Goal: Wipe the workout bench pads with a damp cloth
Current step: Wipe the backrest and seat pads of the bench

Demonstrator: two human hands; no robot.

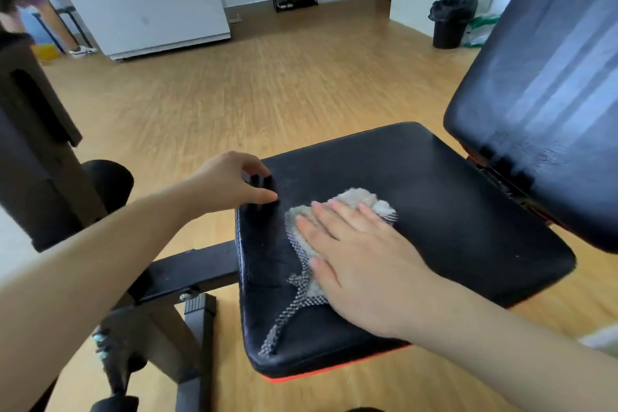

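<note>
step: wiping seat pad [451,211] | right hand [361,254] flat, fingers straight, pressing the grey cloth [359,196] onto the pad's left half | left hand [230,182] curled round its far-left corner, steadying | progress: seat seemingly mid-wipe; backrest pad [551,77] streaked, wiped or not unclear — likely still due

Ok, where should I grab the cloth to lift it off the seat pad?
Probably grip the cloth at its fluffy bunched end beyond the right hand: it stands proud of the seat pad, so pinch from above. The mesh tail lies flat, harder to catch.
</note>
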